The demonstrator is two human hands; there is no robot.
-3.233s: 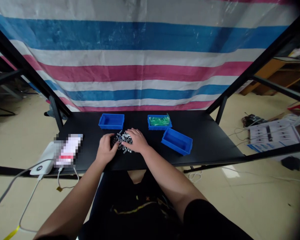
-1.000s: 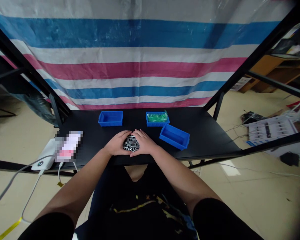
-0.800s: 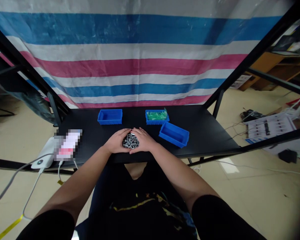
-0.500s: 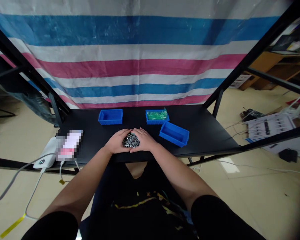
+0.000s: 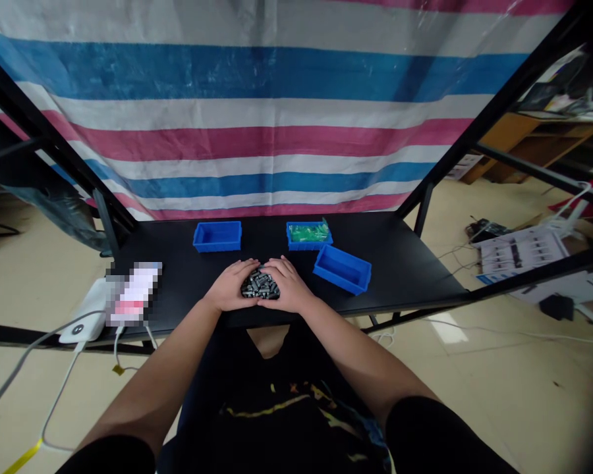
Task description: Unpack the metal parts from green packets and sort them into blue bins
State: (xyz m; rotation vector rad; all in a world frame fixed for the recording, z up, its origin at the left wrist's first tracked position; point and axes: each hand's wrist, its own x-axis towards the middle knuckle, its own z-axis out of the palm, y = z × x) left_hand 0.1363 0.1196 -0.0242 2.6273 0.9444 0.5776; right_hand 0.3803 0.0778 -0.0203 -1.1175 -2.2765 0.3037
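A heap of small grey metal pieces (image 5: 259,287) lies near the front edge of the black worktop (image 5: 405,276). The left hand (image 5: 230,287) and the right hand (image 5: 285,287) cup it from either side, each grip spread wide with the palm against the heap and the fingers curled round it; neither clamps any single piece.

Behind the hands stand three blue bins: an empty one (image 5: 217,236) to the back left, one with green parts (image 5: 308,234) to the back right, and a slanted one (image 5: 342,268) just right of the right hand. Nothing lies between the heap and these bins. On the worktop's left end sits a white device (image 5: 86,317) with cables running off the edge. A striped tarp (image 5: 257,125) hangs behind.
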